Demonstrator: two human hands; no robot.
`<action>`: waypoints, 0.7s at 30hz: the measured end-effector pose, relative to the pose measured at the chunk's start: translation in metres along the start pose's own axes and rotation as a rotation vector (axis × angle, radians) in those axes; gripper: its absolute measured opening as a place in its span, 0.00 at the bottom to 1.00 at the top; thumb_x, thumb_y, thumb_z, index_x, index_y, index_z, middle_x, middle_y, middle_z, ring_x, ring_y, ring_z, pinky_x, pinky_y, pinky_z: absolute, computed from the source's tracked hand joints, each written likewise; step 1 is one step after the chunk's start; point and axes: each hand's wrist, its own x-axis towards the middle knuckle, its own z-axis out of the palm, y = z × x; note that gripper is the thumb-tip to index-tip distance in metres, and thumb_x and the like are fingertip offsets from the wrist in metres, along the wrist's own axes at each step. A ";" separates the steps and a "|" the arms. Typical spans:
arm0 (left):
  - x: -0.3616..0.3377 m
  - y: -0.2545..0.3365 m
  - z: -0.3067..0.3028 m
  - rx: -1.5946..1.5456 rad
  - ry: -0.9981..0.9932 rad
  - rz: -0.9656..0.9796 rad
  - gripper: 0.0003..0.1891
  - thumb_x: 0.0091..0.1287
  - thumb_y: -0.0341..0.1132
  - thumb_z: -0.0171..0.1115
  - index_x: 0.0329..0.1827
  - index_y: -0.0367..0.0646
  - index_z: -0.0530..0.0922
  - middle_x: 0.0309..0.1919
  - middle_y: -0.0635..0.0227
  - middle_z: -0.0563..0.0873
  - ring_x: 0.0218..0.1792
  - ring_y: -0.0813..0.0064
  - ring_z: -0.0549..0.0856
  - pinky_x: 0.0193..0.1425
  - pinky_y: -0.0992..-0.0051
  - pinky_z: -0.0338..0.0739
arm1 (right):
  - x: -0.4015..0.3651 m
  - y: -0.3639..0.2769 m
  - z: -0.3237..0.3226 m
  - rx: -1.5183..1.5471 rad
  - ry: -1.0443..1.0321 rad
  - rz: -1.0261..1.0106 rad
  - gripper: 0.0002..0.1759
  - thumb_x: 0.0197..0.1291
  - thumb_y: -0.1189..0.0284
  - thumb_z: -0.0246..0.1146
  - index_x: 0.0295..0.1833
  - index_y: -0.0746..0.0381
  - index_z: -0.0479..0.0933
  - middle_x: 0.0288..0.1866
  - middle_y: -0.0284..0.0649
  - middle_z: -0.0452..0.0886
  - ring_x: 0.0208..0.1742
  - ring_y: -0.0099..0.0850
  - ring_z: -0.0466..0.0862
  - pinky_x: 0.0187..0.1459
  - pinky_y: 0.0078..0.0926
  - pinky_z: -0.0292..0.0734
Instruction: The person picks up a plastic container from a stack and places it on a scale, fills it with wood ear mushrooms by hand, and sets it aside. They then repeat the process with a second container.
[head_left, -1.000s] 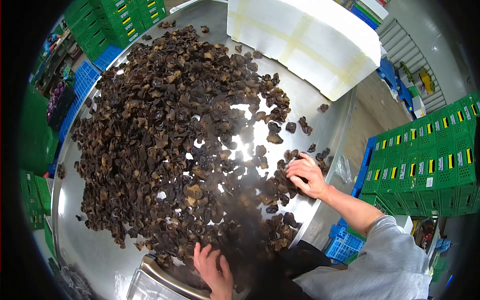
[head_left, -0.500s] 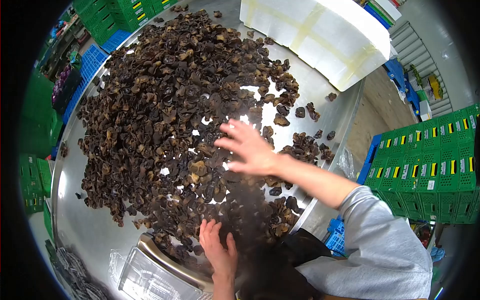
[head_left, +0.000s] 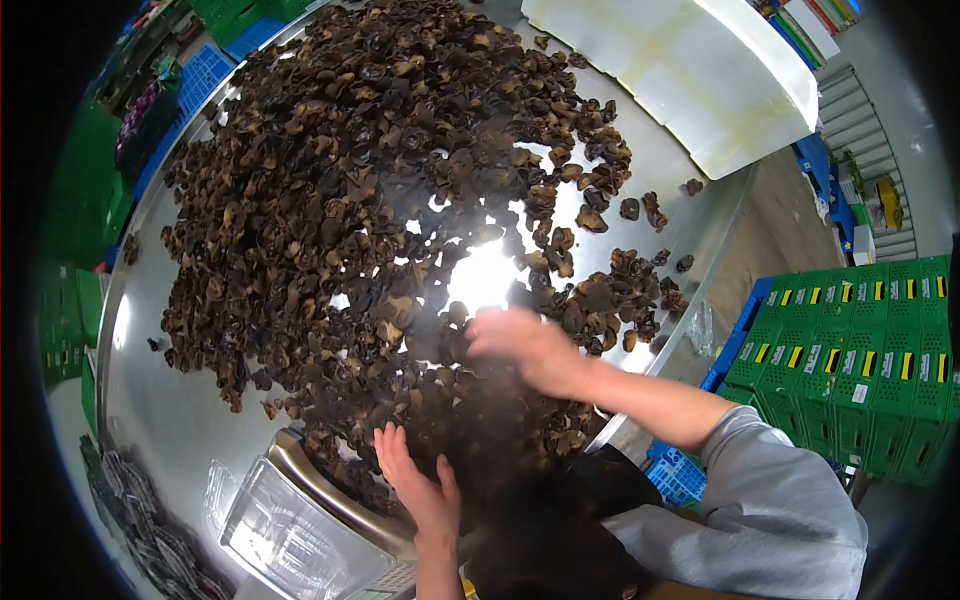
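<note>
A: What takes up the most room?

B: A metal table (head_left: 175,425) with a raised edge. Across it spreads a broad heap of dark, curled pieces (head_left: 340,150), thickest toward the far left, with bright metal showing through thinner spots in the middle

A: And beyond that?

B: On the right, off the table, a stack of green crates (head_left: 850,350). At the table's far right, a white foam box (head_left: 690,80) with yellowish tape across its side

A: Anything closer in?

B: At the lower left, a clear plastic container (head_left: 290,530), just beside a curved bronze-coloured rim (head_left: 335,500)

A: How are the hands?

B: The right hand (head_left: 535,350) is blurred over the lower right of the heap, just below a bright bare patch; I cannot tell whether its fingers are gripping. The left hand (head_left: 420,485) is at the heap's near edge, fingers raised and thumb apart, its grip released

A: Smaller things?

B: A few loose pieces (head_left: 629,209) sit apart near the foam box

A: Any brand or writing?

B: White and yellow labels (head_left: 860,393) dot the crates, but their print is too small to read
</note>
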 end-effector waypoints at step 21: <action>-0.027 0.007 -0.014 -0.054 0.077 0.046 0.25 0.57 0.21 0.63 0.60 0.35 0.72 0.66 0.50 0.72 0.73 0.42 0.63 0.75 0.49 0.56 | 0.005 -0.018 0.036 -0.353 -0.161 0.118 0.07 0.54 0.67 0.70 0.37 0.57 0.83 0.38 0.42 0.78 0.38 0.43 0.82 0.38 0.42 0.78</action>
